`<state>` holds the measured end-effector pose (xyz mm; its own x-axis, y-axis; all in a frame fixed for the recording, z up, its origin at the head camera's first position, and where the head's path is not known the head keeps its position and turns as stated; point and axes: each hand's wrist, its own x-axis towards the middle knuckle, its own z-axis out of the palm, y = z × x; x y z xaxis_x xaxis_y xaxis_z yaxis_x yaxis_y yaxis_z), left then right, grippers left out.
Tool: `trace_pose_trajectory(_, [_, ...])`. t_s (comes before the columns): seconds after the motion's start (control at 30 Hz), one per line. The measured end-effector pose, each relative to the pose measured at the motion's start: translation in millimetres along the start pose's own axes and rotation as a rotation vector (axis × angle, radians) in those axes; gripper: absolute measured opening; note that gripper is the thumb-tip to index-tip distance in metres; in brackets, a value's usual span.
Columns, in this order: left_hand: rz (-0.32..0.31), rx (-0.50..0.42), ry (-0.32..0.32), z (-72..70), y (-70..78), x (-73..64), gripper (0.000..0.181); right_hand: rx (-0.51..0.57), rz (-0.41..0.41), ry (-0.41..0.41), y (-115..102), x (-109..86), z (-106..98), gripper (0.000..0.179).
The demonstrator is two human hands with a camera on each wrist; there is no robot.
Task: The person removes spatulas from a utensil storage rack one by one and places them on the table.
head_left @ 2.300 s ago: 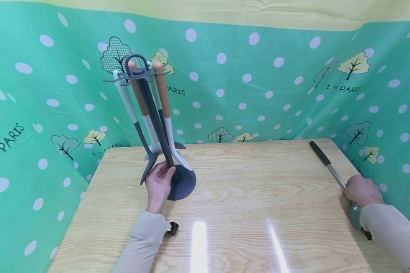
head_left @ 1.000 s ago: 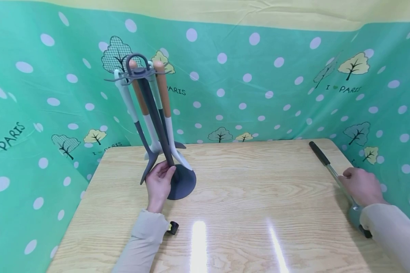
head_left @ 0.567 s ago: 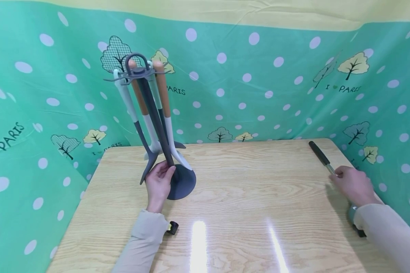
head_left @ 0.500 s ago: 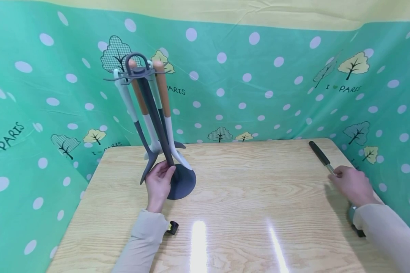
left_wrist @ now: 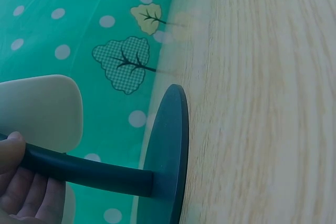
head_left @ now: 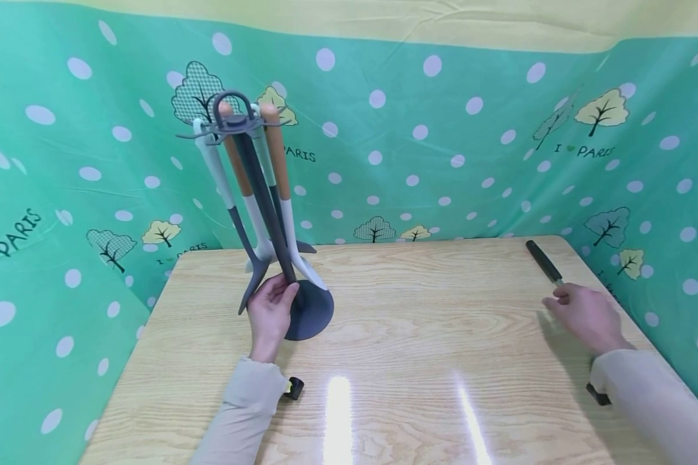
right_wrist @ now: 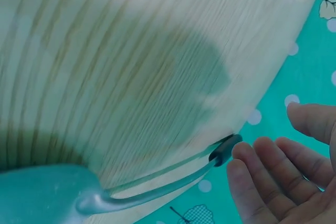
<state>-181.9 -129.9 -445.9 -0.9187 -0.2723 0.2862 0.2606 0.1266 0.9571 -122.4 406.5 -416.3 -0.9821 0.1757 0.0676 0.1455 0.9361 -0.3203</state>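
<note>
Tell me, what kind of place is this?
Probably a little curtained-off work table, maybe for practising with kitchen tools. Polka-dot cloth hangs behind and beside the wooden table, and a utensil stand holds hanging tools.

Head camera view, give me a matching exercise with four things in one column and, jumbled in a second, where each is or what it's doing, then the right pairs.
Column one
1. left hand
2. brown-handled utensils
3. right hand
4. black-handled utensil

Column two
A. thumb apart from its fingers, gripping nothing
B. lying on the wooden table
C. fingers curled round the stand's pole
D. hanging from the stand's top

Pairs: 1-C, 2-D, 3-A, 4-B
</note>
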Motion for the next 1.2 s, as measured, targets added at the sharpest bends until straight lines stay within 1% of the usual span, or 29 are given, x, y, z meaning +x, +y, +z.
trace_pose_trajectory(0.07, [0.005, -0.002, 0.008, -0.1, -4.0, 0.6, 0.025, 0.006, 0.000, -0.017, -4.2, -0.2, 0.6, 0.045])
trace_pose_trajectory(0.2, [0.023, 0.001, 0.021, 0.1, -7.4, 0.7, 0.023, 0.021, -0.012, -0.036, -12.1, -0.2, 2.4, 0.044])
trace_pose_trajectory(0.3, [0.031, 0.001, 0.025, 0.5, -7.6, 0.2, 0.023, 0.038, -0.013, -0.052, -17.2, -0.4, 5.0, 0.044])
trace_pose_trajectory(0.43, [0.017, -0.001, 0.023, 1.0, -4.8, -0.4, 0.023, 0.052, -0.019, -0.060, -22.3, -0.9, 9.7, 0.046])
trace_pose_trajectory(0.47, [0.015, -0.001, 0.020, 1.1, -3.0, -0.8, 0.023, 0.056, -0.024, -0.062, -23.6, -1.1, 10.8, 0.046])
trace_pose_trajectory(0.57, [0.027, 0.002, 0.010, 1.1, 10.0, -3.9, 0.023, 0.069, -0.047, -0.056, -28.0, -1.9, 14.4, 0.048])
trace_pose_trajectory(0.7, [0.042, 0.019, 0.001, 1.2, 27.5, -8.4, 0.023, 0.097, -0.085, -0.038, -36.7, -3.0, 17.6, 0.046])
trace_pose_trajectory(0.83, [0.025, 0.030, 0.002, 1.3, 31.4, -9.4, 0.023, 0.124, -0.139, 0.012, -47.7, -4.3, 19.9, 0.037])
trace_pose_trajectory(0.93, [0.019, 0.023, 0.000, 1.0, 30.9, -8.9, 0.023, 0.142, -0.184, 0.058, -56.8, -6.6, 21.3, 0.032])
trace_pose_trajectory(1.0, [0.018, 0.019, -0.004, 0.9, 30.6, -8.6, 0.023, 0.152, -0.200, 0.064, -63.2, -8.3, 21.8, 0.033])
trace_pose_trajectory(1.2, [0.049, -0.003, 0.025, 1.8, -0.5, -0.9, 0.021, 0.184, -0.198, 0.026, -80.2, -11.2, 25.2, 0.038])
